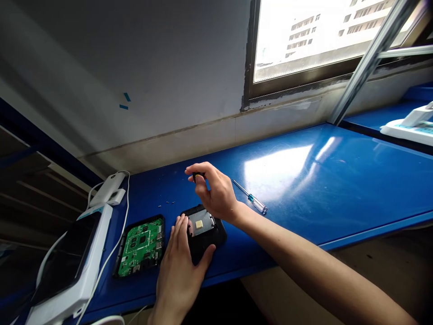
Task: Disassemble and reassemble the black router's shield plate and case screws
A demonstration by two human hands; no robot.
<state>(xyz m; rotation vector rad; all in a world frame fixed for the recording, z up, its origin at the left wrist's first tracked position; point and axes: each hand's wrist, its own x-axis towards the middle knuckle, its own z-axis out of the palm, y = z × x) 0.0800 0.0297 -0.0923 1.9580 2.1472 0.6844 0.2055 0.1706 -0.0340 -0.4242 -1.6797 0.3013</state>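
My left hand [179, 266] rests on the black cover [200, 243], its fingers along the left side and the thumb spread at the front edge. A metal plate [203, 223] with a small pale square pad sits in that cover. Above its back edge, my right hand [216, 189] is raised, thumb and fingers closed round a small dark object [198, 176] with a bit of yellow; what it is cannot be made out. Left of the cover lies a black case half with a green circuit board [142, 243] in it, ports facing right.
A screwdriver [257, 203] with a clear and blue handle lies right of my right hand. Several tiny screws [168, 202] lie behind the case. At the left stand a white device with a dark screen [69, 253], a power strip [107, 187] and a white cable [126, 216].
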